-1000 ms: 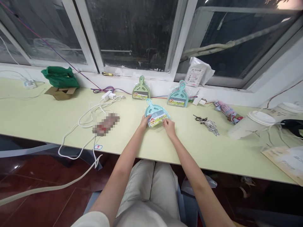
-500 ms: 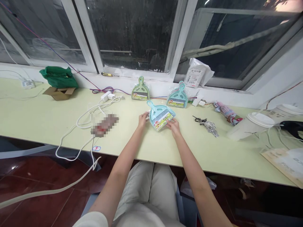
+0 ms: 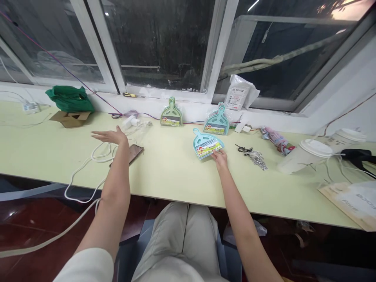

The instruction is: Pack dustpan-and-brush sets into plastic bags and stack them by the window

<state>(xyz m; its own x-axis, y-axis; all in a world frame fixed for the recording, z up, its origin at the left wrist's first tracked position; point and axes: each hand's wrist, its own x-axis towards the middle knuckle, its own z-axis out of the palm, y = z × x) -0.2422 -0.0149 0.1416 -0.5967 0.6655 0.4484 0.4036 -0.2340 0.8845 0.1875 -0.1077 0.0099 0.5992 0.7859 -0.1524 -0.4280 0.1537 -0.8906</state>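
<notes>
My right hand [image 3: 220, 158] grips the lower right edge of a light blue dustpan and brush set [image 3: 208, 145], wrapped in clear film with a printed label. The set is tilted, its handle pointing up and to the left. Off to the left, my left hand [image 3: 110, 136] is raised over the table with its fingers stretched out, holding nothing. Below it lie a phone [image 3: 135, 152] and a loop of white cable [image 3: 98, 156], both partly hidden by my forearm. Behind the held set stand a green dustpan set [image 3: 171, 115] and a stack of blue ones [image 3: 217, 122], leaning near the wall.
A cardboard box [image 3: 70, 119] with green cloth [image 3: 69, 98] is at the back left. Keys [image 3: 256, 158], a folded umbrella [image 3: 277, 141], a lidded cup [image 3: 307, 156] and a paper bag [image 3: 349, 199] occupy the right side. A screwdriver [image 3: 131, 95] lies on the sill.
My left hand has let go of the dustpan set's left side and swung left above the phone and cable. The set, in my right hand, has shifted slightly right.
</notes>
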